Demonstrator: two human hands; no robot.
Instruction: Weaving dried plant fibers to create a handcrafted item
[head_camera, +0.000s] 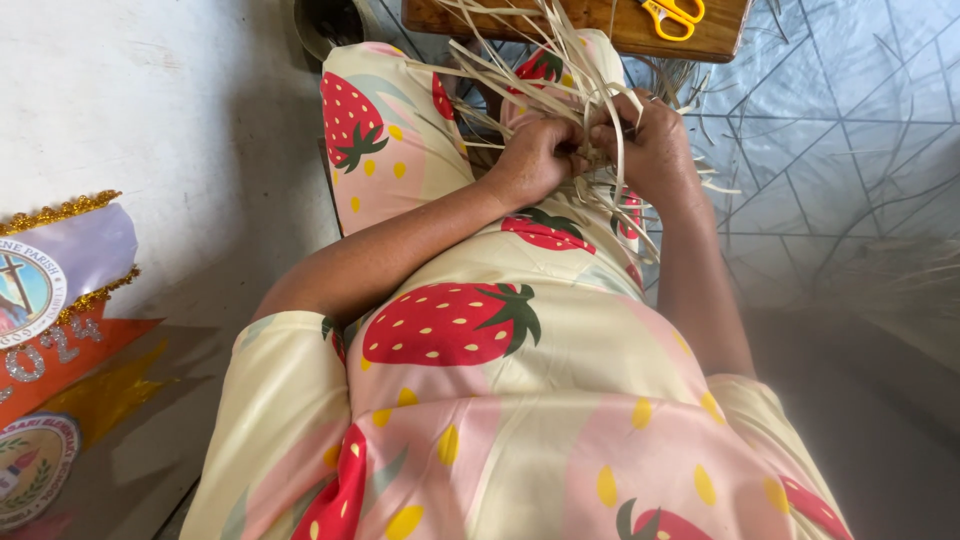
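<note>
- Strips (560, 70) of pale, dry, flat leaf fan out from the upper middle of the frame, thin and stiff, some bent, crossing over the lap
- Left hand (535, 160) is curled shut around the bundle where the strips meet, knuckles up
- Right hand (650, 145), just beside it and touching, has its fingers pressed together, pinching the same strips
- Dress (480, 330) of soft cream and pink cloth with large red strawberries fills the centre and bottom
- Wooden board (600, 25), brown and smooth, lies at the top edge, with yellow-handled scissors (672, 15) on it
- Sashes (60, 300) with gold glitter trim sit at the left edge
</note>
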